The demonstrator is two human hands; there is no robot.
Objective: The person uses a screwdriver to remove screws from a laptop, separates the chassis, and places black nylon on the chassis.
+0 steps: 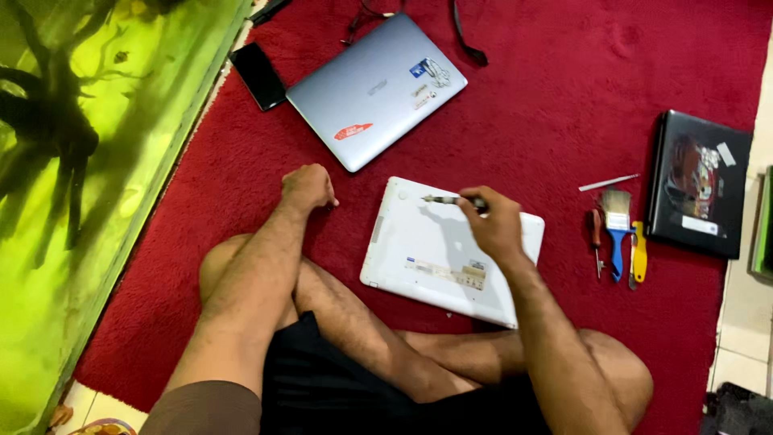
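Red carpet on a pale tiled floor

A deep red carpet (564, 89) covers most of the floor; pale tiles (745, 322) show along its right edge and lower left corner. A glossy green-yellow surface (97, 201) with dark branching shapes runs down the left side.

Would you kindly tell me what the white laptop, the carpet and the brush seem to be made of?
White laptop: probably matte plastic, with a dull, even shell. Carpet: red textile pile, soft and dented. Brush: glossy blue handle, likely plastic, with pale bristles. The right hand holds a screwdriver, whose shaft looks metallic.
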